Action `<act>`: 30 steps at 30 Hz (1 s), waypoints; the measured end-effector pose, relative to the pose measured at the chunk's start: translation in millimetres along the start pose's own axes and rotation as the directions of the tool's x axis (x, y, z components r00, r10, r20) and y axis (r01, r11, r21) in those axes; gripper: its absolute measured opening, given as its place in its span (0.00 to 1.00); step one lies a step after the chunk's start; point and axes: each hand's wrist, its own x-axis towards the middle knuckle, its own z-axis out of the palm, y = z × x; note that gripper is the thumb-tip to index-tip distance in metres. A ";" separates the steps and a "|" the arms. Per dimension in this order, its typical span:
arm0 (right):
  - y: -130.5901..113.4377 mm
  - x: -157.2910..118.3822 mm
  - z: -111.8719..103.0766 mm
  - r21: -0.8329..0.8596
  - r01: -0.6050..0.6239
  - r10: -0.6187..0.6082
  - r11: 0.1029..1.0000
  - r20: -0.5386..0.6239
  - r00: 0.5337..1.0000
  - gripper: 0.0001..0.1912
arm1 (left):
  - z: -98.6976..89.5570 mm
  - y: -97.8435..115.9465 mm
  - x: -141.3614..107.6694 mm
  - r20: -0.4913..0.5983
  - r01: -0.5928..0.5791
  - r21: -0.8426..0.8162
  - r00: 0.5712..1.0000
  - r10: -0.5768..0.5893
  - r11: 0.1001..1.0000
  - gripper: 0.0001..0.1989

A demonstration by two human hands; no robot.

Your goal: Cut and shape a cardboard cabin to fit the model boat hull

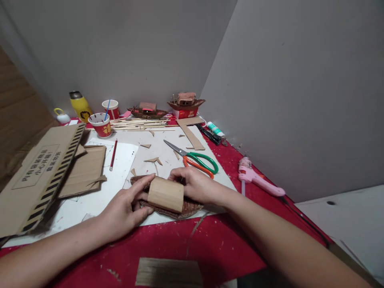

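Note:
A curved piece of tan cardboard [166, 193], shaped like a boat's canopy, sits on a brown cardboard boat hull [192, 208]. My left hand [127, 206] grips the hull's left end, its index finger reaching over the rim beside the canopy. At the canopy's right end, my right hand [195, 186] has curled fingers pressed against it; some fingertips are hidden behind it. Just beyond my right hand lie scissors [192, 156] with one green and one orange handle. Scattered cardboard scraps [153, 161] lie on the white sheet past the hull.
A printed cardboard box piece [42, 172] and a red pencil [113, 155] are at left. Cups [100, 125], wooden sticks [138, 123] and two finished model boats [186, 102] stand at the back. A pink glue gun [258, 180] lies right; a cardboard strip [169, 272] is near the front.

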 end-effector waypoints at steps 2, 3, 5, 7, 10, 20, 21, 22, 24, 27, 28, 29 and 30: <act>-1.2 0.1 -1.0 0.020 -0.011 0.011 1.000 0.000 1.000 0.10 | -0.4 -0.3 0.2 -0.012 0.012 -0.011 1.000 -0.012 1.000 0.35; -1.8 0.3 -1.6 0.030 -0.023 0.023 0.999 -0.001 1.000 0.10 | -0.7 -0.4 0.5 -0.018 0.018 -0.028 1.000 -0.018 0.999 0.35; -2.5 0.6 -3.3 0.052 -0.049 0.050 0.997 -0.005 0.999 0.08 | -1.9 -0.3 1.5 -0.026 0.022 -0.075 0.999 -0.024 0.997 0.35; -3.0 0.7 -5.3 0.072 -0.067 0.068 0.995 -0.009 0.998 0.07 | -3.7 1.0 3.0 -0.028 0.018 -0.136 0.999 -0.022 0.991 0.36; -4.1 0.3 -8.4 0.102 -0.090 0.091 0.991 -0.009 0.996 0.05 | -7.3 6.4 6.4 -0.023 0.018 -0.247 0.999 -0.025 0.969 0.36; -12.7 0.3 -5.3 0.123 -0.139 0.154 0.983 -0.123 0.980 0.07 | -18.4 22.4 13.0 -0.056 0.081 -0.264 0.994 -0.099 0.961 0.37; -12.9 0.3 -4.2 0.117 -0.135 0.151 0.984 -0.146 0.978 0.07 | -19.6 22.2 13.4 -0.060 0.077 -0.233 0.994 -0.094 0.969 0.37; -13.0 0.4 -2.9 0.109 -0.130 0.147 0.986 -0.168 0.975 0.07 | -20.8 21.7 14.0 -0.062 0.073 -0.200 0.994 -0.087 0.977 0.37; -12.3 0.6 0.0 0.093 -0.120 0.137 0.988 -0.206 0.969 0.08 | -23.0 20.3 15.2 -0.057 0.066 -0.149 0.995 -0.076 0.987 0.37; -10.6 1.3 6.3 0.078 -0.107 0.123 0.991 -0.254 0.959 0.08 | -25.3 18.2 16.6 -0.061 0.061 -0.106 0.996 -0.068 0.992 0.37; -10.2 1.6 8.8 0.075 -0.102 0.119 0.992 -0.269 0.956 0.08 | -25.7 17.8 16.8 -0.068 0.056 -0.097 0.996 -0.062 0.994 0.37; -10.0 1.8 11.4 0.073 -0.097 0.114 0.993 -0.284 0.952 0.08 | -26.0 17.6 16.8 -0.077 0.047 -0.089 0.996 -0.054 0.995 0.37; -10.2 2.0 14.0 0.070 -0.092 0.109 0.993 -0.299 0.948 0.08 | -26.1 17.6 16.7 -0.089 0.036 -0.080 0.995 -0.043 0.996 0.37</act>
